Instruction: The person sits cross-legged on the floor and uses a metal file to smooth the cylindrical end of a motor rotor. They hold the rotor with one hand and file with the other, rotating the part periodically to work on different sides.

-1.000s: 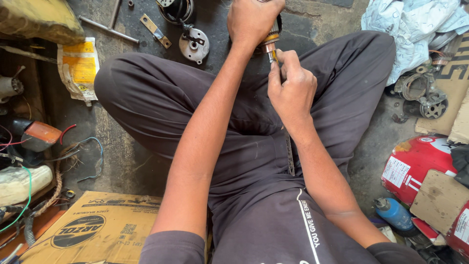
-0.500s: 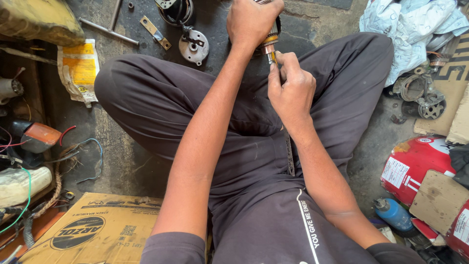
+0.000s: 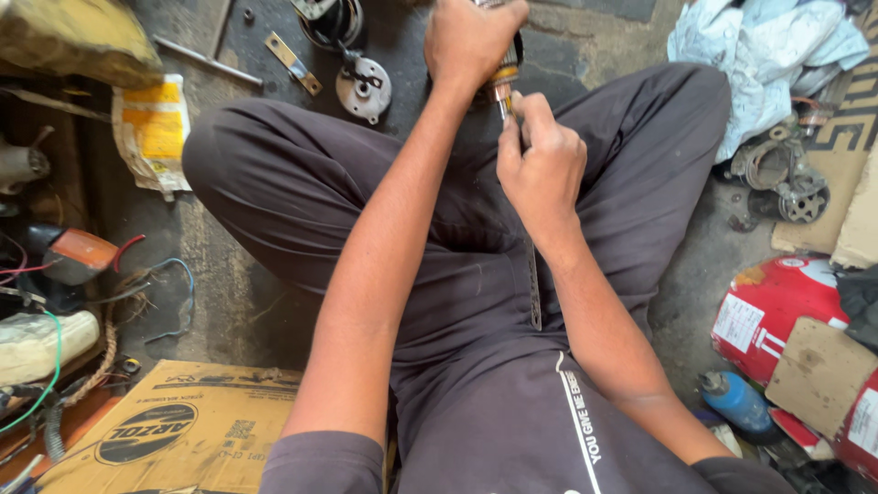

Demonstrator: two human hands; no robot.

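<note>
— What do the hands hold?
— The left hand (image 3: 471,41) is closed around a part (image 3: 503,80) with a copper-orange end, above the lap, between the knees. The right hand (image 3: 541,165) is just under it — fingers curled, pinching a thin tool (image 3: 533,288) against that end.
— And nearby?
— A round metal plate (image 3: 363,89) lies on the floor.

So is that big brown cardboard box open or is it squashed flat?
Flat, it seems. The cardboard box lies spread on the floor by the person's left leg, printed face up, no raised sides showing. Its lower part runs out of view.
</note>
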